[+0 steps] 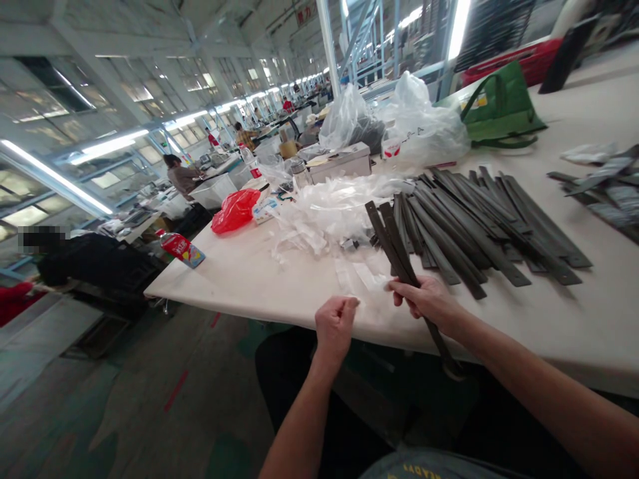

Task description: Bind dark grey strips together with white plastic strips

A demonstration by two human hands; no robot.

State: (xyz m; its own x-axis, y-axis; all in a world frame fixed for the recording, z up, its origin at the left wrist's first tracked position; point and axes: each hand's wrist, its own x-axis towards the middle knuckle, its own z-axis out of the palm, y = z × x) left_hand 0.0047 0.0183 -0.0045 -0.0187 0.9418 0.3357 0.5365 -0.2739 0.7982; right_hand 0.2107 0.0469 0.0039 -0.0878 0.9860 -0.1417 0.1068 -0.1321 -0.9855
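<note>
Along the pale table's [244, 279] near edge, dark strips [401, 246] slanted just in front of the strip pile [459, 226], the right hand [426, 299] clamped around them partway along, seemingly so neither end would droop. Left of the pile, the left hand [337, 322] had its fingers curled together; I couldn't tell whether they pinched anything. White film [344, 199] lay crumpled beside the pile and a green bag [514, 106] sat behind it, perhaps set back for elbow room.

Smooth matt dark strips [452, 229], glossy red plastic bag [235, 210]
</note>
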